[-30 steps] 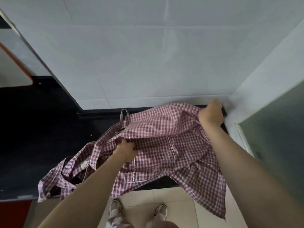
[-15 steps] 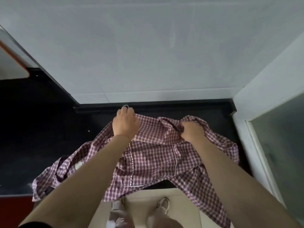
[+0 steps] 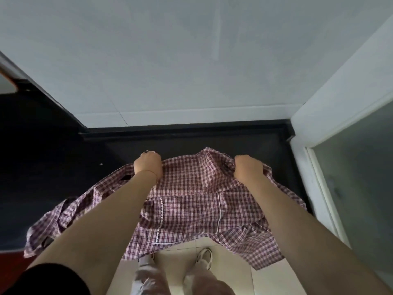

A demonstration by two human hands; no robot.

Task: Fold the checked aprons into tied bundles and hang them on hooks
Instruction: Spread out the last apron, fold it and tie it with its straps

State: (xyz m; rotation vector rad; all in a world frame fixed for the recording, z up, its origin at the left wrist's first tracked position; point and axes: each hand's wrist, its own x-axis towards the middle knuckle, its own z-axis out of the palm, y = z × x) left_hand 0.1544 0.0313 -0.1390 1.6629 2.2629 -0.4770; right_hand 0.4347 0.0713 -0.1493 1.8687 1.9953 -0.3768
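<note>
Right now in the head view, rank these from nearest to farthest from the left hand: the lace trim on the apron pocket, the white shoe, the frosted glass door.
1. Lace trim: just below the left hand, on the checked apron.
2. White shoe: lower down, on the floor tiles.
3. Frosted glass door: far right edge.

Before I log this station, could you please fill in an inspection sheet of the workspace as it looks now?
Surface: black countertop, apron partly on it.
Job's things: one checked apron, unfolded, front edge hanging past the counter; no hooks in view.
Clutter: small pale speck on the counter.
Hands: left hand and right hand each grip the apron's far edge.
Cables: nothing seen.
Surroundings: white tiled wall, glass door at right, tiled floor.
</note>
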